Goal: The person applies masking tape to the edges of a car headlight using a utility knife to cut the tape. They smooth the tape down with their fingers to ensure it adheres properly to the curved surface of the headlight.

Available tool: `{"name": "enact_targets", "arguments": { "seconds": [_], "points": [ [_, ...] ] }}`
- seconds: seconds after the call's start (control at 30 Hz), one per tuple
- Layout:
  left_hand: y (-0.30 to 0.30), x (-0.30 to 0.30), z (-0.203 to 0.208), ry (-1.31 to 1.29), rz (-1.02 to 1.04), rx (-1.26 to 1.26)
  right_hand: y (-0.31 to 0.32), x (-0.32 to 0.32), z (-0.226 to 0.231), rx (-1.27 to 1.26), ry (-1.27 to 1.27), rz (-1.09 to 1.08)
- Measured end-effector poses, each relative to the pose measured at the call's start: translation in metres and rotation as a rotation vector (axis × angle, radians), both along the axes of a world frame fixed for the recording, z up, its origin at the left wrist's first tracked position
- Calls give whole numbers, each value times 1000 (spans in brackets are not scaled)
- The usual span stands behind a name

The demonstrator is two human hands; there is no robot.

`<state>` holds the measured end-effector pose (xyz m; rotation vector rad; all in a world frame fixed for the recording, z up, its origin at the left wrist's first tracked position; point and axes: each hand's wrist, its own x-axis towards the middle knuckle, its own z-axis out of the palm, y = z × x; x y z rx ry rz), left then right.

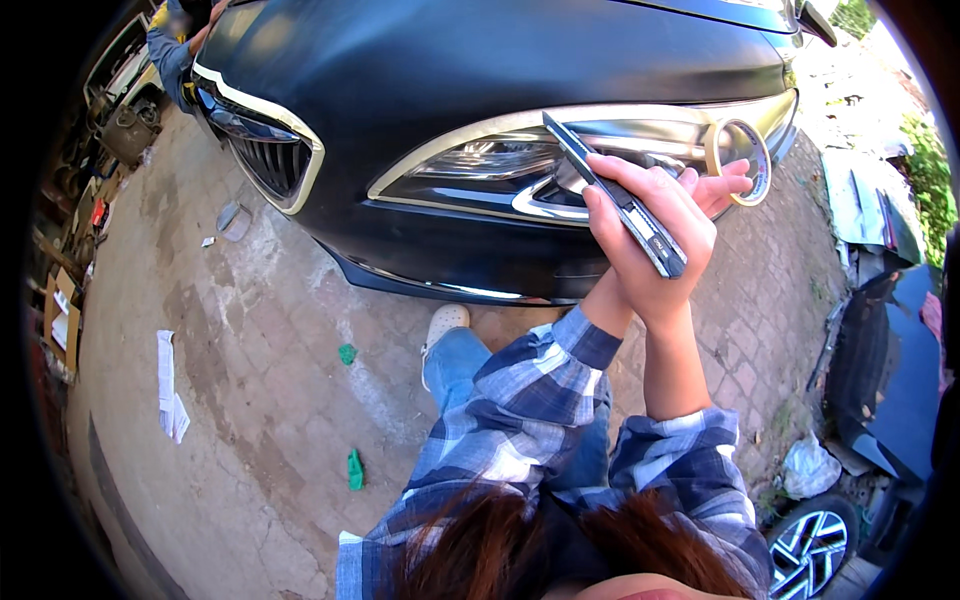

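My right hand [665, 215] is closed around a black and silver snap-off utility knife [640, 222], which slants over the headlight [470, 165] of a dark matte car. My left hand [724, 188] reaches across behind the right one. Its fingers are at a roll of masking tape [761, 165], partly inside the ring, close to the headlight's outer end. The left palm is hidden by my right hand. Pale masking tape [440, 143] edges the headlight, and more tape [312, 165] frames the grille [270, 160]. The knife's tip end lies in front of the headlight's upper edge.
Another person's sleeve [172, 65] shows beyond the grille, at the car's far side. Green scraps [355, 470] and a white strip [166, 375] lie on the paving. At right are dark car panels [905, 370], a white bag [808, 468] and a wheel [812, 550].
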<state>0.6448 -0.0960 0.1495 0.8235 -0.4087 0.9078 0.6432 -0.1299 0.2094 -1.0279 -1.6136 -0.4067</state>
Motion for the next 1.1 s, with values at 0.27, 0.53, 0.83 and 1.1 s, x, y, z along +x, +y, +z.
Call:
{"name": "enact_targets", "arguments": {
  "seconds": [0.27, 0.53, 0.83, 1.1],
  "points": [
    [2, 2, -3, -14, -16, 5, 3, -2, -1, -28, -7, -11],
    [2, 3, -3, -21, -30, 15, 5, -3, -2, -43, 20, 13],
    [1, 4, -7, -24, -45, 23, 5, -3, -1, -24, 23, -12],
    [1, 7, -10, -30, -55, 28, 3, -2, -2, -5, 44, -79]
  ]
}}
